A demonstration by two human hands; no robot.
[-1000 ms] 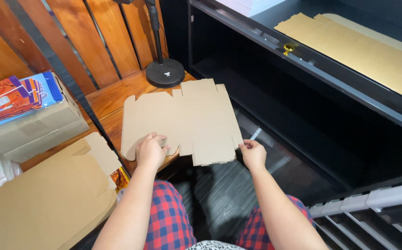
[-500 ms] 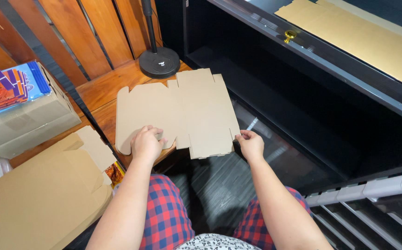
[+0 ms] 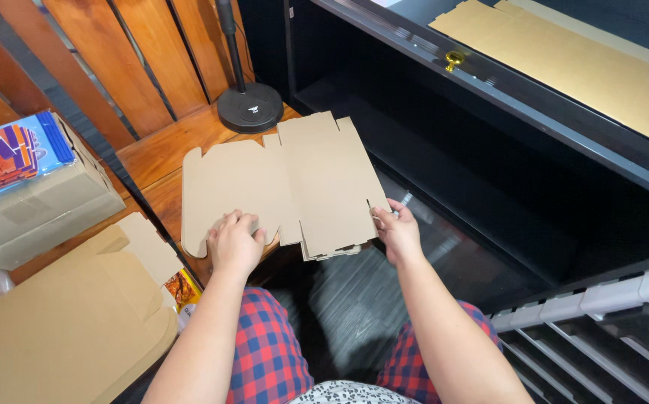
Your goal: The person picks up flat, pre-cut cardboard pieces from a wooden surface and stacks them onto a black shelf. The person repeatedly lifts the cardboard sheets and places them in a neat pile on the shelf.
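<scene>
Cardboard box blank (image 3: 287,183), flat, tan and notched, pressed under left hand (image 3: 233,243), right hand (image 3: 397,233) fingers pinching its edge.

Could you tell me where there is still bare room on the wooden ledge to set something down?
Bare wood shows on the ledge left of the lamp base, between the slatted wall and the flat cardboard. The near edge is crowded: left hand presses the cardboard, right hand grips its edge. The box fills the far left.
</scene>
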